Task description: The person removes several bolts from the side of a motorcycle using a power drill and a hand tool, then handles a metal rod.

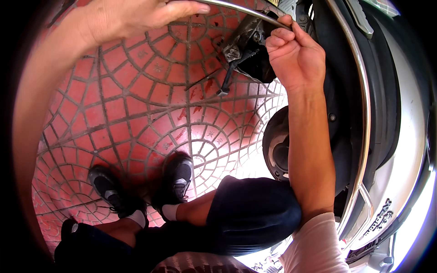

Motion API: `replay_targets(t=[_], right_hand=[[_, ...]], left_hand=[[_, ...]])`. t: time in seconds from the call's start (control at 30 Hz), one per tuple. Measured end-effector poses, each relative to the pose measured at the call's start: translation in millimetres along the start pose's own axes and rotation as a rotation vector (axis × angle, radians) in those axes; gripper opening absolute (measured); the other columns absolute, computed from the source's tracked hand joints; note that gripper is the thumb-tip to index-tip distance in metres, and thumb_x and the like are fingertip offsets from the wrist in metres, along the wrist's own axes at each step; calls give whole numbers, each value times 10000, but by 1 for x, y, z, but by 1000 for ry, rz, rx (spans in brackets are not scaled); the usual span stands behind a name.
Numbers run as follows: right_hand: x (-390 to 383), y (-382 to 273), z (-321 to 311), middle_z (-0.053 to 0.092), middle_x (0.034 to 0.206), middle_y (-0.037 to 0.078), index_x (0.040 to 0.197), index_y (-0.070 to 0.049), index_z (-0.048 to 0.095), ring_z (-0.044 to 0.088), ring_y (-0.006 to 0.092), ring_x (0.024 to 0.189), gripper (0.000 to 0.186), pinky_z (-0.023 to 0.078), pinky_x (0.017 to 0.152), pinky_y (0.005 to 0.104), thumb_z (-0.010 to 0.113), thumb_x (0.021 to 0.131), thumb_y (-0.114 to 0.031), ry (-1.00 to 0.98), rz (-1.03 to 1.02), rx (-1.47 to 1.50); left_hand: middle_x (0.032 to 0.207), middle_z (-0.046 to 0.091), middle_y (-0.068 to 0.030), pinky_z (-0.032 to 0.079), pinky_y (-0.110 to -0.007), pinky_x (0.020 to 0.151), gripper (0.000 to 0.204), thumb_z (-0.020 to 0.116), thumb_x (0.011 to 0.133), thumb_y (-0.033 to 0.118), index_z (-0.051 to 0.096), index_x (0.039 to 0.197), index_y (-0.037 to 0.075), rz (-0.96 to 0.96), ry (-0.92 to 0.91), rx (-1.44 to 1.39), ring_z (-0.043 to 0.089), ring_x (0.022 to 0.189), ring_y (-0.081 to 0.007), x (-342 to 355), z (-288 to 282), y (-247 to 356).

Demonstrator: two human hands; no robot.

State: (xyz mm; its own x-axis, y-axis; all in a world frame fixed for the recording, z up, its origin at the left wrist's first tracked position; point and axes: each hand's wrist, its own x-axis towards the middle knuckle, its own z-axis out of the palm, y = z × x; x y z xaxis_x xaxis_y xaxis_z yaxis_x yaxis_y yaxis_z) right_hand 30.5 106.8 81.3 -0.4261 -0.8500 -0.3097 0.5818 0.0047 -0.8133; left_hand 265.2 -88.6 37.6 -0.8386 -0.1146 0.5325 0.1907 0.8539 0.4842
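Observation:
A slim, shiny metal rod (248, 10) runs along the top edge and bends in this view. My right hand (298, 59) has its fingers curled around the rod's right end, palm turned toward me. At the upper left, my left hand (136, 16) is at the rod's other end, with its thumb stretched just below the metal; its other fingers are mostly cut off by the frame. Below the rod is a dirty dark metal part of the scooter with a stand leg (232, 70) hanging from it. My right forearm passes in front of the scooter's side.
The white and black scooter (405, 136) fills the right side, with a chrome rail (365, 104) along it. A round black part (277, 143), partly hidden, is behind my forearm. Red patterned paving (123, 109) lies under my shoes (177, 175); my bent knees are below.

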Motion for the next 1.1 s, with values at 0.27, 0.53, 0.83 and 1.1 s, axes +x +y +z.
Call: replay_targets(t=[0.27, 0.53, 0.83, 1.1], right_hand=[[-2, -2, -1, 548, 914, 70, 1122, 67, 551, 525, 146, 788, 236, 448, 724, 310, 412, 1089, -120, 32, -23, -65], [-2, -5, -1, 548, 966, 68, 1137, 63, 547, 528, 143, 805, 222, 446, 739, 308, 417, 1085, -109, -46, -22, 17], [-2, -5, 4, 534, 961, 64, 1101, 40, 542, 519, 135, 796, 186, 436, 736, 304, 428, 1080, -105, -32, -45, 68], [-8, -6, -2, 573, 945, 78, 1083, 42, 557, 529, 137, 776, 205, 439, 715, 304, 442, 1076, -127, -28, -56, 58]], left_hand=[[825, 642, -141, 571, -324, 405, 740, 409, 1002, 667, 622, 1055, -40, -1085, -143, -1132, 663, 519, -187, -52, -8, 5], [1081, 712, -204, 544, -348, 518, 466, 570, 1017, 286, 567, 1326, -62, -882, -224, -1558, 683, 674, -223, -12, -20, 33], [1158, 659, -218, 634, -323, 580, 579, 484, 1067, 420, 529, 1406, -47, -206, 342, 356, 739, 782, -220, -49, 13, -25], [1093, 711, -205, 616, -396, 700, 412, 556, 1030, 254, 582, 1299, -57, -932, -302, -1583, 730, 813, -292, -9, -27, 39]])
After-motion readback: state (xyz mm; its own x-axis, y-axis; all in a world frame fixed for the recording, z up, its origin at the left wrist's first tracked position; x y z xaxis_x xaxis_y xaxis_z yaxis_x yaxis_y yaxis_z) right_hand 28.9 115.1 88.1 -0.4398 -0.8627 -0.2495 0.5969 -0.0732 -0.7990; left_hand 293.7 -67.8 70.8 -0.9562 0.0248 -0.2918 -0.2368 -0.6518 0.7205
